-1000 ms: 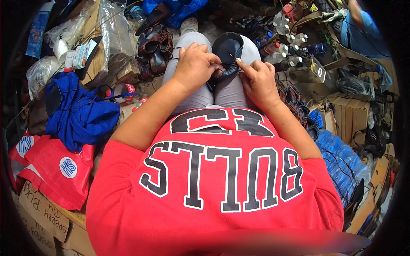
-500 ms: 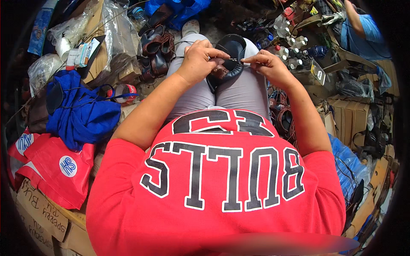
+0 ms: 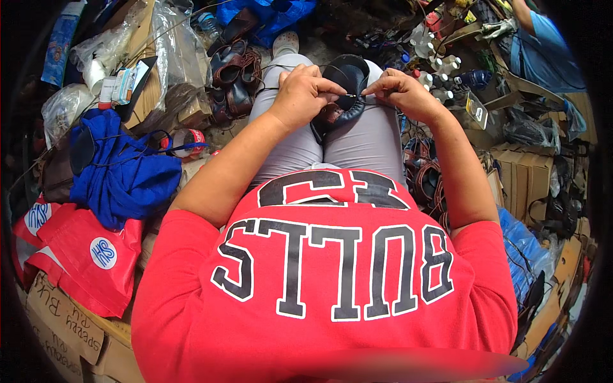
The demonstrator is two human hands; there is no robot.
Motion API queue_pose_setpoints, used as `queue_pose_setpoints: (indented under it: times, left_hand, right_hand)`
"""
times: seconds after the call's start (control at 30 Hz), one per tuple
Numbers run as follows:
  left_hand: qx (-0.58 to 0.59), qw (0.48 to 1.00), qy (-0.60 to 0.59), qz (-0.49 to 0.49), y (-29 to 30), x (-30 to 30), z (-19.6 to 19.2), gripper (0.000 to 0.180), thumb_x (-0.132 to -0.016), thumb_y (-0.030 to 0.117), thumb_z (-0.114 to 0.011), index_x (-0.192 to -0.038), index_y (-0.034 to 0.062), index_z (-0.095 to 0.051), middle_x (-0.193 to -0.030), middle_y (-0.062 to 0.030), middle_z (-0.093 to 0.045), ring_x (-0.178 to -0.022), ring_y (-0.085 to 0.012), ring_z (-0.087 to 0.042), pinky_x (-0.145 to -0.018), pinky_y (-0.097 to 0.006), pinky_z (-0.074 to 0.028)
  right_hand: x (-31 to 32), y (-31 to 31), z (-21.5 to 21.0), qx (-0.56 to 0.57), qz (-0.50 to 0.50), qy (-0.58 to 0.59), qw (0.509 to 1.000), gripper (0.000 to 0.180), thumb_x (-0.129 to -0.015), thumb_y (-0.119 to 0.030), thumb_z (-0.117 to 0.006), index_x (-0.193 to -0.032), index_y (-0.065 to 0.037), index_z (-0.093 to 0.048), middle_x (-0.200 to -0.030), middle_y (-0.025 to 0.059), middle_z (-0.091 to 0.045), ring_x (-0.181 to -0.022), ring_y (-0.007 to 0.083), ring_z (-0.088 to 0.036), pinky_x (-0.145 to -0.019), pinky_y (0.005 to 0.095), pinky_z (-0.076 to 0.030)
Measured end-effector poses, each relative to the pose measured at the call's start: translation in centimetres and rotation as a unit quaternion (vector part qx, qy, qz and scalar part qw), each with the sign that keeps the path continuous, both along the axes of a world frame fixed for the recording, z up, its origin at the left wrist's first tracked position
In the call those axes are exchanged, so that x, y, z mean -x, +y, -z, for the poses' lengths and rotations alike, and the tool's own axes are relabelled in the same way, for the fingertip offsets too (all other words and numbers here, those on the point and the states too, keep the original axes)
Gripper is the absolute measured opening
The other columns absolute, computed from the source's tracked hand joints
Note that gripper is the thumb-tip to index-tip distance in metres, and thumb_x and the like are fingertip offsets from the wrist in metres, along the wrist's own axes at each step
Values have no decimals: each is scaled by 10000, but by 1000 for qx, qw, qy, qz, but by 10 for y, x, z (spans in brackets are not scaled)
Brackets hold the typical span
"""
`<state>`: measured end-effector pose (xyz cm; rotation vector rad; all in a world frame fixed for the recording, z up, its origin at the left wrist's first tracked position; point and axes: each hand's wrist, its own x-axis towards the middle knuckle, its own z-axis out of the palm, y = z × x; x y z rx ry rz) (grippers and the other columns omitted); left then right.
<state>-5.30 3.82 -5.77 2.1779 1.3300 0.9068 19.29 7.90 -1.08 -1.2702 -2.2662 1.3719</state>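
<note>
Two hands (a small gap between them) pinch one pale needle-like sliver above one dark shoe.

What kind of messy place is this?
It might be a cluttered shoe-repair spot, though I can't be sure: there's a black leather-looking shoe, a pile of shiny brown leather-looking shoes and brown cardboard boxes.

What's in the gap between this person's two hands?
In the head view, a thin, pale needle-like piece shows between the left hand and the right hand, with a dark shoe behind it on the lap.
</note>
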Motion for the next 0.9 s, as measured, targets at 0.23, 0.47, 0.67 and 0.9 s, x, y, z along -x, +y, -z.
queue_pose_setpoints:
  times: [0.23,0.47,0.67,0.9]
  left_hand:
    - [34,999,-12,22,5,-7,-5,147,-711,185,-727,-845,243,-743,-713,8,-516,-809,-180,-499,-744,-340,-325]
    - [-10,998,42,40,-9,-1,-23,150,-717,206,-721,-867,214,-730,-765,20,-605,-884,-193,-535,-817,-380,-315]
    - [145,989,-4,-40,-7,-8,-7,203,-734,222,-711,-937,205,-714,-763,23,-650,-895,-170,-553,-817,-368,-302]
    - [237,969,-62,-33,4,-25,-7,186,-727,238,-733,-860,119,-680,-752,-31,-658,-742,-175,-589,-817,-355,-363]
  right_hand:
    - [-1,3,7,36,-1,38,999,299,-792,34,-594,-1024,-110,-715,-837,-4,-451,-818,114,-464,-764,218,-392]
    - [1,-13,2,-85,-9,3,996,287,-790,-27,-655,-1050,-136,-710,-757,-22,-527,-712,97,-481,-660,234,-424]
    - [4,-13,10,119,105,91,983,284,-807,-52,-676,-1091,-57,-670,-744,-81,-536,-700,12,-469,-644,177,-401]
    - [19,-7,10,97,134,80,983,154,-770,-94,-726,-916,-53,-701,-640,-58,-530,-594,33,-447,-543,203,-369]
